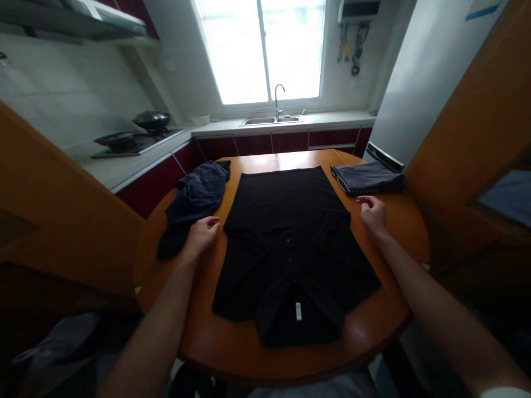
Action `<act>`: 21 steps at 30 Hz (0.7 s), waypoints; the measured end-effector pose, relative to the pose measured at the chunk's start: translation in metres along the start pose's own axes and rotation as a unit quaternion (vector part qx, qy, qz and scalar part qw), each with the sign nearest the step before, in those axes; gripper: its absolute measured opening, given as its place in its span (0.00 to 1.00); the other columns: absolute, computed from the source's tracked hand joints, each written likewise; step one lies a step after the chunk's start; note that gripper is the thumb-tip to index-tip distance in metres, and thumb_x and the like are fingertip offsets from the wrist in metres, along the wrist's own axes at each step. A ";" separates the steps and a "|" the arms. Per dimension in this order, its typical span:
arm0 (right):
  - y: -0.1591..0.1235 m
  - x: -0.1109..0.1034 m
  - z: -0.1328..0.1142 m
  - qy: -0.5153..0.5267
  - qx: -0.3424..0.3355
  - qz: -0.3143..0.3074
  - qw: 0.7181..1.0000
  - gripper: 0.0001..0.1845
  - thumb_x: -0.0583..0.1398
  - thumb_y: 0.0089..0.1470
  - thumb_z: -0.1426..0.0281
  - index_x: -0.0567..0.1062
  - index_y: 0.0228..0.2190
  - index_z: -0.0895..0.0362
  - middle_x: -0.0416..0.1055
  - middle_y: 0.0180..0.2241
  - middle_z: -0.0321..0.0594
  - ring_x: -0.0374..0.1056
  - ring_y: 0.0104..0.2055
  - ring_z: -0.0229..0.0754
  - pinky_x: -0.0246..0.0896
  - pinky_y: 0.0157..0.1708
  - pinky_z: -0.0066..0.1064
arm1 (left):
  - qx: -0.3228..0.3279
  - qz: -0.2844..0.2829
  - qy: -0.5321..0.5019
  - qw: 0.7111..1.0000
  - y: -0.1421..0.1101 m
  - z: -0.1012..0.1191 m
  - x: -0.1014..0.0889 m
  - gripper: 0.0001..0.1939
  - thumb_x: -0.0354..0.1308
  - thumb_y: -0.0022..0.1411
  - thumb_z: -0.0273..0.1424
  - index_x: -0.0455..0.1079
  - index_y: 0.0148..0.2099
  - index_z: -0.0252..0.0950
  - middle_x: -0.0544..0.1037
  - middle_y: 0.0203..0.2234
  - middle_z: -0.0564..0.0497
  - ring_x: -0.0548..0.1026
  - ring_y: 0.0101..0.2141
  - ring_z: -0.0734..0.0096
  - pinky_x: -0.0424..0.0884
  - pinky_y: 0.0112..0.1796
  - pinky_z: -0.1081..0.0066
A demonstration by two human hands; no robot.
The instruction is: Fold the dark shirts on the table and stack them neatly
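A black polo shirt (pixel 286 243) lies spread flat on the round wooden table (pixel 373 331), collar toward me, a white label showing at the neck. My left hand (pixel 202 234) rests at the shirt's left edge, fingers curled loosely and touching the cloth, holding nothing. At the shirt's right edge my right hand (pixel 372 212) hovers with its fingers bent and apart, gripping nothing.
A crumpled dark blue garment (pixel 194 202) lies on the table's left side. A folded grey garment (pixel 367 178) sits at the far right. Behind the table run a counter with a sink (pixel 271 119), a stove with pans (pixel 136 135) and a bright window.
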State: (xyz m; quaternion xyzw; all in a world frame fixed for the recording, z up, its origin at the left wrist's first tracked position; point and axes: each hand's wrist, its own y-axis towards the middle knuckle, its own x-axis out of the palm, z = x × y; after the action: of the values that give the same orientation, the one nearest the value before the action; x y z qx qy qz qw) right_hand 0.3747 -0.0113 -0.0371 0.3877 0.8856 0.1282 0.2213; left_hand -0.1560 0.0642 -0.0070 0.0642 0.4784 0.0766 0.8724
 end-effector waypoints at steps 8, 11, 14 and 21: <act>-0.002 0.000 0.004 -0.020 0.029 -0.028 0.999 0.16 0.55 0.47 0.73 0.80 0.35 0.60 0.80 0.36 0.48 0.75 0.37 0.47 0.68 0.39 0.35 | 0.000 -0.007 -0.002 1.000 -0.008 0.002 0.003 0.10 0.59 0.61 0.31 0.79 0.41 0.36 0.84 0.40 0.46 0.81 0.40 0.64 0.73 0.43 0.72; -0.002 0.001 0.005 -0.023 0.032 -0.032 0.999 0.15 0.56 0.48 0.72 0.81 0.35 0.62 0.80 0.36 0.50 0.74 0.37 0.47 0.67 0.38 0.33 | 0.009 -0.015 -0.002 1.000 -0.010 0.006 0.008 0.08 0.62 0.59 0.33 0.79 0.39 0.36 0.84 0.36 0.47 0.81 0.36 0.65 0.73 0.39 0.72; -0.004 0.002 0.005 -0.027 0.037 -0.039 0.998 0.16 0.56 0.50 0.72 0.81 0.37 0.63 0.80 0.38 0.52 0.74 0.37 0.46 0.66 0.39 0.32 | 0.005 -0.007 0.003 1.000 -0.012 0.006 0.014 0.09 0.65 0.58 0.35 0.77 0.39 0.35 0.83 0.34 0.47 0.80 0.34 0.65 0.73 0.36 0.72; -0.008 0.002 -0.001 -0.026 0.043 -0.056 0.997 0.15 0.57 0.50 0.72 0.80 0.36 0.63 0.80 0.38 0.52 0.74 0.39 0.47 0.67 0.41 0.33 | 0.015 0.050 0.016 0.998 -0.013 0.010 0.010 0.14 0.52 0.67 0.31 0.73 0.50 0.33 0.82 0.41 0.42 0.80 0.41 0.62 0.73 0.44 0.68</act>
State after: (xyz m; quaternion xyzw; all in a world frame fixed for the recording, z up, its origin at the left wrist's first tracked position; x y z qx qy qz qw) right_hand 0.3678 -0.0149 -0.0399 0.3503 0.9045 0.0673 0.2340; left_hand -0.1418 0.0533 -0.0123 0.1000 0.4900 0.1138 0.8585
